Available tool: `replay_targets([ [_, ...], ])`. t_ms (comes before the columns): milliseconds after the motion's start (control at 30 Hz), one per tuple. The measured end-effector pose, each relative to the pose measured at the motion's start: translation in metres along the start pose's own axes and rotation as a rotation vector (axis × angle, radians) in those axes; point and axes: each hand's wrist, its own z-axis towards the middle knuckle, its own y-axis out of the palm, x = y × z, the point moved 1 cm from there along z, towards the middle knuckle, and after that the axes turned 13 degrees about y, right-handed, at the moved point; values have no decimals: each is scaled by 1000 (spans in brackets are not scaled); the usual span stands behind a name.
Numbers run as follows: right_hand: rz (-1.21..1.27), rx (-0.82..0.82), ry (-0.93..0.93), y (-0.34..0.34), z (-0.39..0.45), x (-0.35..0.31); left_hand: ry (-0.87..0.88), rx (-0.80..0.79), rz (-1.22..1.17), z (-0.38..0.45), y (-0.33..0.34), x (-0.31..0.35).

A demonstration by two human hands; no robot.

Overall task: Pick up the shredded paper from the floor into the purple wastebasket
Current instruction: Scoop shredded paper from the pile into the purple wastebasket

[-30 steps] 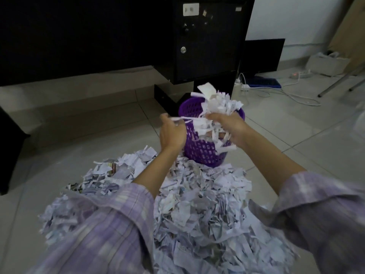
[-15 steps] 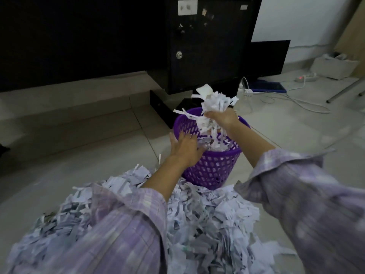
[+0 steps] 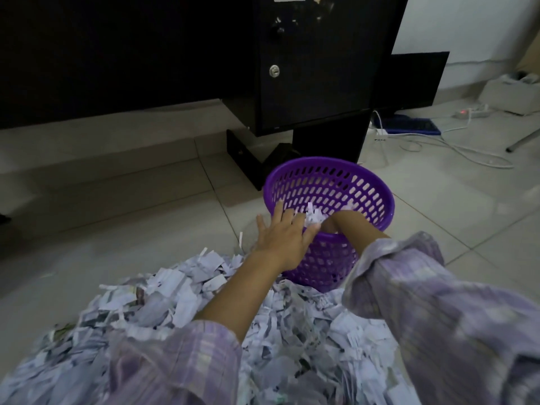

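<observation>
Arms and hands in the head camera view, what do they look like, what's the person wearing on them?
Both arms wear loose long sleeves of light purple plaid cloth with pale checks. The left sleeve is pushed up so the forearm is bare; the right sleeve reaches closer to the wrist and bunches in folds. The left hand is bare: no glove, ring or watch shows. The right hand is mostly hidden inside the wastebasket.

One purple wastebasket is standing on the floor; beside it, one large heap of shredded paper is lying, and two hands are reaching in.
</observation>
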Motion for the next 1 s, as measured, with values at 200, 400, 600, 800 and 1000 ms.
replay_targets([
  [200, 43, -146, -182, -13, -12, 1, -5, -17, -25, 2, -1, 0],
  [400, 42, 94, -148, -38, -50, 15, 1, 40, -76, 2, -11, 0],
  [600, 140, 273, -156, -46, -69, 28, -15, 266, -145, -7, -46, 4],
  [800, 226, 441, -47, -52, -99, 38, -87, 254, -157, -39, -59, 0],
  [1000, 283, 490, -171, -46, -121, 33, -122, 213, -131, -77, -63, 3],
])
